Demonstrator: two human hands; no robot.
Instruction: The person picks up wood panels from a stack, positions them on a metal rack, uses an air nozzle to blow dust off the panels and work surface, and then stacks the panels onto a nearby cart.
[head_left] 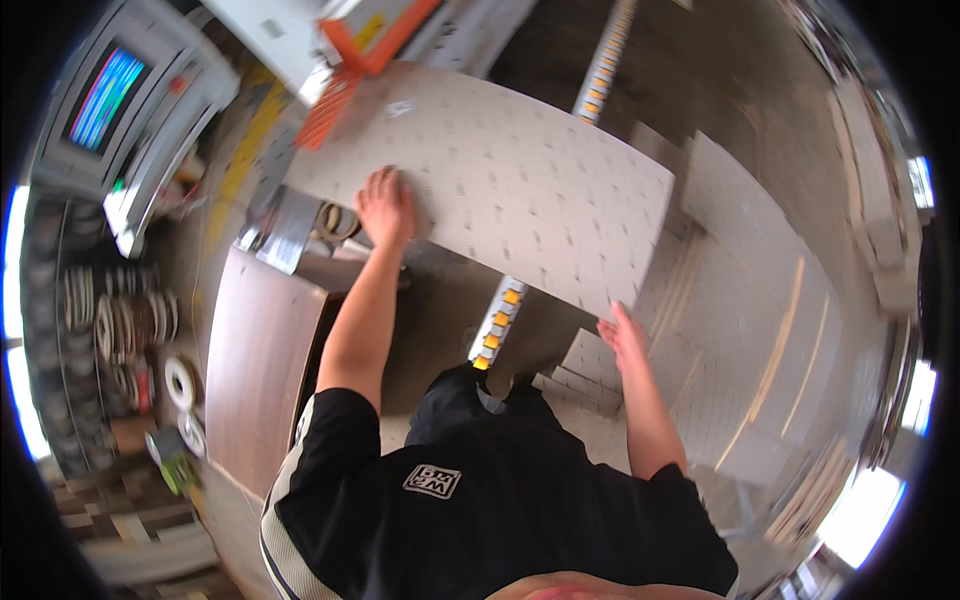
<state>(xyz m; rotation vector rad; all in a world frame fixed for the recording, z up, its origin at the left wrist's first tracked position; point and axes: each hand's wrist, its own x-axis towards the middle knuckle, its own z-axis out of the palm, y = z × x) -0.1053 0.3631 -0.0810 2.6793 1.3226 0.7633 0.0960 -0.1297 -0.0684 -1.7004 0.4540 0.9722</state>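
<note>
a pale, patterned rectangular panel (520, 175) was laid over a yellow-rollered rail (499, 322), beside an orange slatted guard (329, 106). its near edge was touched by the left hand (386, 208), spread on top with nothing clasped. its near right corner was met by the right hand (625, 337); whether it was gripped could not be told. similar boards (735, 325) were stacked to the right.

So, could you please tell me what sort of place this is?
Probably a board-processing workshop: a large board at an orange-and-white machine, stacked panels on the right, and coiled strips on the left.
</note>
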